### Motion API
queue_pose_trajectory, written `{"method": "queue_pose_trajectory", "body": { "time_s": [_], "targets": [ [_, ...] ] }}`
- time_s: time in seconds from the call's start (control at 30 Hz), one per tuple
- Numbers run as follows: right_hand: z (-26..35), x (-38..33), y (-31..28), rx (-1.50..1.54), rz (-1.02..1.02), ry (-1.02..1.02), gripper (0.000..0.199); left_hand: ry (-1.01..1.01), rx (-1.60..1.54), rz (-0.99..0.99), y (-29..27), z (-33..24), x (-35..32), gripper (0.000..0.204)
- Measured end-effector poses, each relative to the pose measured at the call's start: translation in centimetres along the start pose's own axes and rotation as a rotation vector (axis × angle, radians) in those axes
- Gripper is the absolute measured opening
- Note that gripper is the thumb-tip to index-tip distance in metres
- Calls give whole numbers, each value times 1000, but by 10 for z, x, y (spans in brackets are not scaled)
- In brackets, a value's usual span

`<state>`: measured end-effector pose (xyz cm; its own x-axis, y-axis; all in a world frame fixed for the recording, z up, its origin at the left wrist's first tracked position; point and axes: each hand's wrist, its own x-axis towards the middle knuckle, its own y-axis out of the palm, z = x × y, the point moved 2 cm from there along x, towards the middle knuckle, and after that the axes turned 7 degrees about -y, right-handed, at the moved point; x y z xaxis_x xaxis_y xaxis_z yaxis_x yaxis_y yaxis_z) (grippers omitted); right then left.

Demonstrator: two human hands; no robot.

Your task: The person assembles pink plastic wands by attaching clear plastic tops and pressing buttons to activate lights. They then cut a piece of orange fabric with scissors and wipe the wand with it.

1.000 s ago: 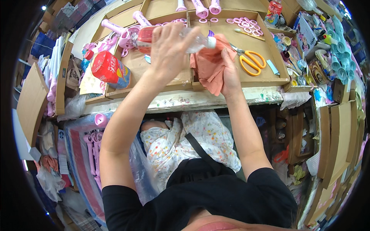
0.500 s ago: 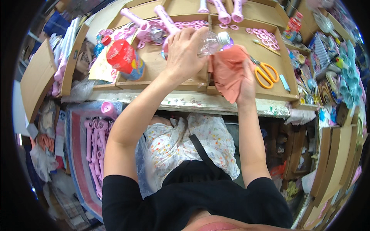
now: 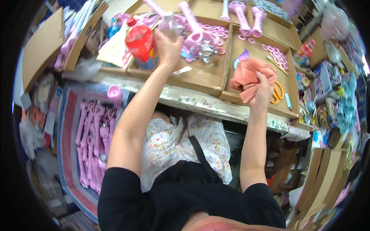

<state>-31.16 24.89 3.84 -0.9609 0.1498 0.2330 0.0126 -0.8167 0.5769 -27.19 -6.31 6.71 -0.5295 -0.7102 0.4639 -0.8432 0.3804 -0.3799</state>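
Observation:
My left hand [image 3: 168, 49] is wrapped round a clear plastic bottle [image 3: 172, 27], right beside a red-labelled bottle [image 3: 139, 43] with a red cap. Whether the clear bottle rests on the tray or is held above it, I cannot tell. A crumpled salmon-coloured cloth [image 3: 248, 75] is bunched in my right hand [image 3: 262, 92], over the front of the right-hand cardboard tray [image 3: 231, 94]. Partly behind that cloth lie scissors [image 3: 280, 92] with orange handles. A small purple piece [image 3: 243, 57] shows just past the cloth's far edge.
Pink plastic rings [image 3: 275, 56] and a thin brush [image 3: 276, 64] lie in the right tray. Pink tube-shaped parts [image 3: 239, 19] stand farther back. At lower left, a lined bin [image 3: 69, 154] holds several pink handles [image 3: 92, 142]. Cluttered shelves [image 3: 323, 96] flank the right side.
My left hand has carried the clear bottle leftward to beside the red-labelled bottle. My right hand, with the cloth, has moved away to the right, uncovering the purple piece. The view has shifted slightly.

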Motion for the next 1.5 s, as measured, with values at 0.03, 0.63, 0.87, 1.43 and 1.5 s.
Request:
{"method": "queue_pose_trajectory", "body": {
  "time_s": [0.03,0.63,0.87,1.43,1.5],
  "targets": [
    [1,1,-2,-102,16,-43,16,-92,49,59,-5,-4,-6,92],
    [49,-34,20,-251,131,-65,27,-1508,-349,-20,-301,227,-124,92],
    [52,-78,42,-172,228,143,25,-1542,-1140,67,-222,254,-127,30],
    [-6,-94,78,-84,357,308,35,-743,-661,242,-342,42,-178,42],
    [-7,-91,86,-71,350,283,33,-792,-742,438,-323,22,-183,50]
  ]
}}
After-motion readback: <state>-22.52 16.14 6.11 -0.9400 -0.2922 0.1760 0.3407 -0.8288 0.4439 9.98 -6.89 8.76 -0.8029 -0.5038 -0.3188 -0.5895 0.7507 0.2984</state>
